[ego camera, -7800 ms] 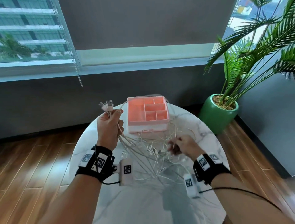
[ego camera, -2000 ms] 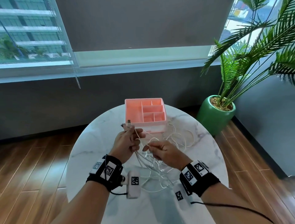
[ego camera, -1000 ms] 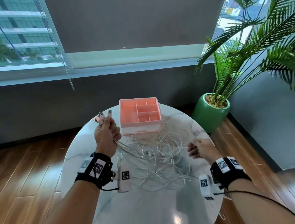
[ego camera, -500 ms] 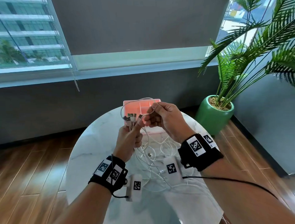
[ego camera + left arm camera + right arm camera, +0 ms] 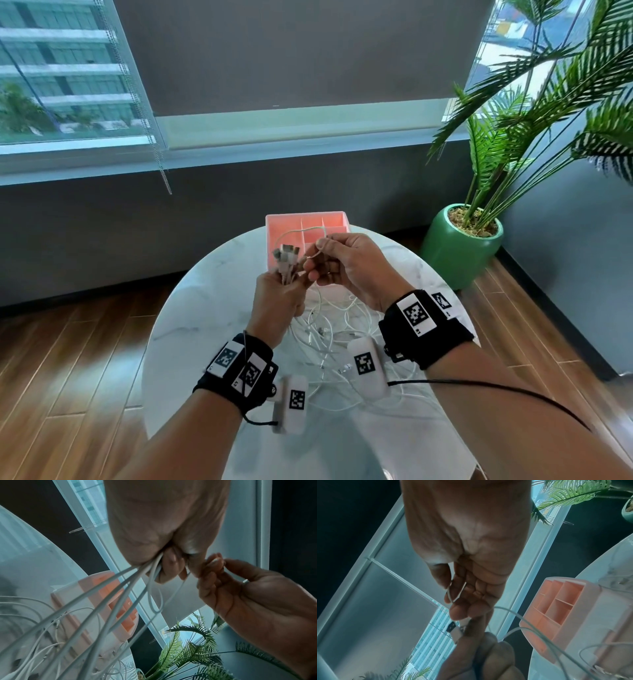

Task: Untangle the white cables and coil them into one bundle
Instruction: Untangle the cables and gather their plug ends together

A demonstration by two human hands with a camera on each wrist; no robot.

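Left hand [image 5: 277, 301] grip bunches white cables [image 5: 322, 329]; right hand [image 5: 346, 267] pinches one.

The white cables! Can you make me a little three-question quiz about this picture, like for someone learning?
1. True or false: the left hand grips a bunch of white cables with their plugs sticking up.
2. What does the right hand pinch? A) a plant leaf B) a thin cable loop C) the box
3. Fill in: behind the hands, a ____-coloured box with compartments stands on the marble table.

Key: 1 true; 2 B; 3 pink.
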